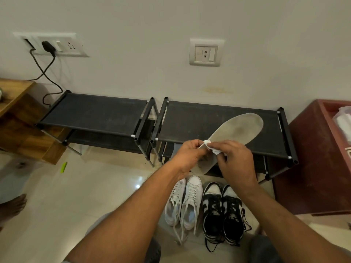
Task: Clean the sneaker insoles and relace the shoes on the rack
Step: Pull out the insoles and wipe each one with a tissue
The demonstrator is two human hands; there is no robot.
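The left hand (pixel 187 154) was curled round the edge of a grey insole (pixel 239 128) near its heel end, holding it up in front of the racks. The insole's toe pointed toward 2 o'clock, over the right rack (pixel 190 118). The right hand (pixel 236 162), just beside the left, pinched a crumpled white wipe (pixel 215 150) in its fingertips, against the insole's edge where the two hands met. The insole's face looked darkened and worn at the forefoot.

At 6 o'clock from the hands, a pair of white sneakers (pixel 183 204) stood on the floor (pixel 76 196) with loose laces, toes toward the rack. A black-and-white pair (pixel 222 211) sat touching them at 3 o'clock. Any lettering on the shoes was too small to read.

The left rack (pixel 95 111) stood at 9 o'clock against the wall. A black plug (pixel 48 46) sat in a socket plate at 10 o'clock, and a second switch plate (pixel 206 53) was at 12 o'clock.
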